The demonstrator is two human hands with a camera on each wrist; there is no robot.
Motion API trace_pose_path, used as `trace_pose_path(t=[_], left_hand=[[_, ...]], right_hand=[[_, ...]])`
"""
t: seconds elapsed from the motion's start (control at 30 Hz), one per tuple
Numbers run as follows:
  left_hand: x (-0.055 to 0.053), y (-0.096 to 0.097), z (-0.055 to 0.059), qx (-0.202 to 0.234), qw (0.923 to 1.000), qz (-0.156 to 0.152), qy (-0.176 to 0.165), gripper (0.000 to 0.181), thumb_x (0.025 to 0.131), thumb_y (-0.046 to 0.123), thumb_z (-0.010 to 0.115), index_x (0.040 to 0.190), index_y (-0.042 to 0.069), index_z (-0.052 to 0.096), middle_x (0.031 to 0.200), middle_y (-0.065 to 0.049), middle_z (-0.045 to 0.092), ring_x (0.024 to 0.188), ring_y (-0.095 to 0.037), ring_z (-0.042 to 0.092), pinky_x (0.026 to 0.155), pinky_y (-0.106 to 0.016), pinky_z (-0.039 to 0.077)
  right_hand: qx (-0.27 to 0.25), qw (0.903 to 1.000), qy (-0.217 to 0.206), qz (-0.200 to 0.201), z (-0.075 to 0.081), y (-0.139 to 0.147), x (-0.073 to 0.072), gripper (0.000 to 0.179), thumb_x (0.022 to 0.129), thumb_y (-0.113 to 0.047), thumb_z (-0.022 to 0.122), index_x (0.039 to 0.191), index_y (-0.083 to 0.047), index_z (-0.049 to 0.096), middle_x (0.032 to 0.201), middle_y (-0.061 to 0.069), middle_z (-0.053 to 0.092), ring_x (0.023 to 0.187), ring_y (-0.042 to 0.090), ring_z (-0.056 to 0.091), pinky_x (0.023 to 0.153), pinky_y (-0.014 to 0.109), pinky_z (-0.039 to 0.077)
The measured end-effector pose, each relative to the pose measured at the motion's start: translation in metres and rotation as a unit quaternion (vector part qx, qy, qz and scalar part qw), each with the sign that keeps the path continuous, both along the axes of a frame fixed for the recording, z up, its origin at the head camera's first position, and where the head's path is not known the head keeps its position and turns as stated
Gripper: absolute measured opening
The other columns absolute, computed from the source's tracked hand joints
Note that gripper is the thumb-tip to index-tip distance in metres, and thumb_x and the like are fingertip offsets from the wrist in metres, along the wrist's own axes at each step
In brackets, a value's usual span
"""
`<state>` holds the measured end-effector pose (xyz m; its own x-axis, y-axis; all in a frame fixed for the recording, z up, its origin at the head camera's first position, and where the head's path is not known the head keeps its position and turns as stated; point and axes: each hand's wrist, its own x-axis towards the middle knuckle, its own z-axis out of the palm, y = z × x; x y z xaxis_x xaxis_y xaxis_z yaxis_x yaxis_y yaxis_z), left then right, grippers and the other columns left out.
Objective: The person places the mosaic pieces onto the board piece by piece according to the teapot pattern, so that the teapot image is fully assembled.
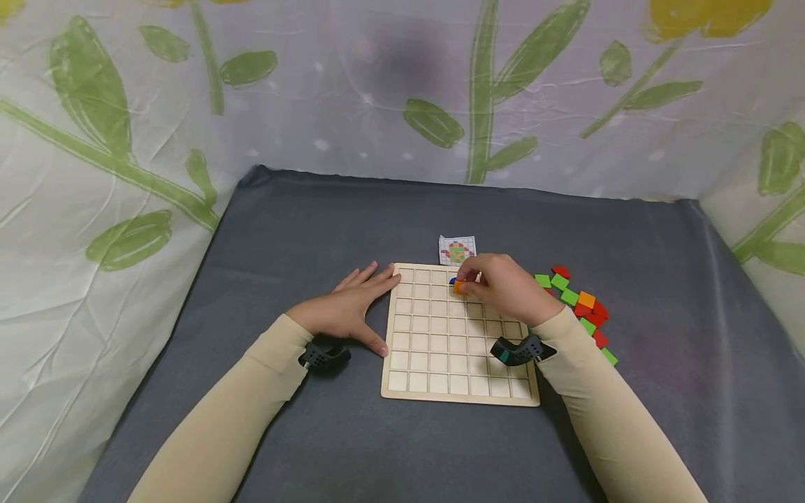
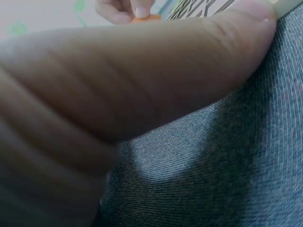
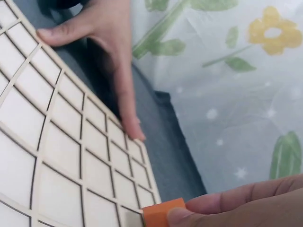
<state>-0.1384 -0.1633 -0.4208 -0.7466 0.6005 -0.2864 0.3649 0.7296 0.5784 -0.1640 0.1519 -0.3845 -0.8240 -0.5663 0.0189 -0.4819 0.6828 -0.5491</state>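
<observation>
A wooden grid board (image 1: 440, 342) lies on the dark cloth. My right hand (image 1: 506, 290) pinches an orange square tile (image 3: 158, 213) between thumb and fingers, over the board's far rows. A bit of blue (image 1: 452, 281) shows beside that tile in the head view. At the board's left side, my left hand (image 1: 346, 307) is spread, with thumb (image 2: 189, 61) and fingertips right at the edge. In the right wrist view, the left hand's thumb and a finger meet the board's rim.
Behind the board lies a small card (image 1: 457, 250) with a coloured grid pattern. Several loose green, red and orange tiles (image 1: 586, 300) are scattered to the right of the board, partly behind my right wrist. A pale curtain (image 1: 377, 91) with painted flowers hangs around the table.
</observation>
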Motion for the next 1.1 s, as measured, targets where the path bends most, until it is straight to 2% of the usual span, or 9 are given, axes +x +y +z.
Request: trace_pose_path(t=[0.17, 0.37, 0.5, 0.6, 0.77, 1.1], left_hand=[[0.000, 0.000, 0.000, -0.001, 1.0000, 0.001, -0.001, 0.137, 0.068, 0.060, 0.094, 0.171, 0.019, 0.014, 0.178, -0.001, 0.000, 0.163, -0.028, -0.012, 0.130, -0.053, -0.006], [-0.001, -0.001, 0.000, -0.004, 1.0000, 0.002, -0.003, 0.138, 0.068, 0.061, 0.094, 0.171, 0.020, 0.013, 0.178, 0.000, -0.002, 0.163, -0.027, -0.012, 0.130, -0.052, -0.007], [0.000, -0.001, 0.001, -0.003, 1.0000, 0.001, -0.002, 0.137, 0.068, 0.060, 0.095, 0.171, 0.019, 0.014, 0.177, -0.001, -0.002, 0.163, -0.028, -0.012, 0.130, -0.052, -0.007], [0.001, 0.001, 0.002, -0.001, 1.0000, 0.001, -0.001, 0.136, 0.068, 0.058, 0.095, 0.171, 0.018, 0.015, 0.177, -0.002, -0.001, 0.163, -0.028, -0.012, 0.130, -0.052, -0.007], [0.000, 0.002, 0.003, 0.000, 1.0000, 0.002, -0.004, 0.136, 0.068, 0.058, 0.095, 0.171, 0.018, 0.015, 0.177, -0.002, -0.001, 0.163, -0.028, -0.012, 0.130, -0.052, -0.008], [0.001, 0.002, 0.003, -0.004, 1.0000, 0.005, -0.004, 0.136, 0.068, 0.058, 0.095, 0.171, 0.018, 0.016, 0.177, -0.002, -0.001, 0.163, -0.028, -0.012, 0.130, -0.052, -0.007]], right_hand=[[-0.004, 1.0000, -0.004, 0.001, -0.010, -0.004, -0.002, 0.004, 0.098, -0.010, 0.076, 0.102, -0.011, 0.077, 0.093, 0.000, 0.072, 0.079, 0.016, 0.063, 0.074, 0.035, 0.055], [0.000, 1.0000, -0.007, 0.002, -0.012, -0.006, 0.000, 0.007, 0.098, -0.010, 0.076, 0.104, -0.010, 0.079, 0.096, 0.001, 0.074, 0.079, 0.016, 0.065, 0.072, 0.034, 0.057], [-0.005, 0.9995, 0.028, 0.011, -0.013, -0.005, 0.001, 0.011, 0.096, -0.007, 0.077, 0.105, -0.008, 0.083, 0.100, 0.004, 0.076, 0.100, 0.025, 0.072, 0.078, 0.037, 0.060], [-0.008, 0.9980, 0.058, 0.023, -0.016, -0.005, 0.001, 0.012, 0.095, -0.004, 0.077, 0.106, -0.005, 0.083, 0.101, 0.006, 0.075, 0.106, 0.029, 0.071, 0.082, 0.038, 0.061], [-0.011, 0.9974, 0.068, 0.023, -0.020, -0.005, 0.001, 0.013, 0.096, -0.005, 0.076, 0.107, -0.005, 0.084, 0.100, 0.005, 0.075, 0.095, 0.023, 0.072, 0.080, 0.036, 0.061], [-0.018, 0.9978, 0.061, 0.015, -0.023, -0.004, 0.001, 0.009, 0.095, -0.007, 0.078, 0.102, -0.006, 0.084, 0.098, 0.004, 0.075, 0.088, 0.018, 0.071, 0.076, 0.034, 0.061]])
